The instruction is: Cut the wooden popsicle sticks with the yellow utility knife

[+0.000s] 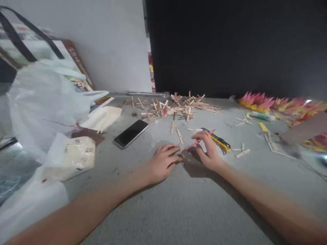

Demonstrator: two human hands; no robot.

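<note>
My right hand (208, 151) holds a slim red pencil (196, 143) between thumb and fingers, with its lower end slanting down to the left. That end is close to the fingertips of my left hand (165, 161), which rests low over the table. A small wooden stick (180, 149) is pinched at those fingertips, mostly hidden by them. Just beyond both hands lies a flat wooden piece (180, 136). Behind my right hand is a yellow and black utility knife (221, 142), partly covered by the fingers.
A heap of wooden sticks (189, 105) lies at the back of the grey table (163, 211). To the left are a black phone (131, 133), a clear-wrapped packet (79, 153) and a white plastic bag (48, 105). Pink and yellow petal-like decorations (258, 102) and loose sticks (242, 151) lie right.
</note>
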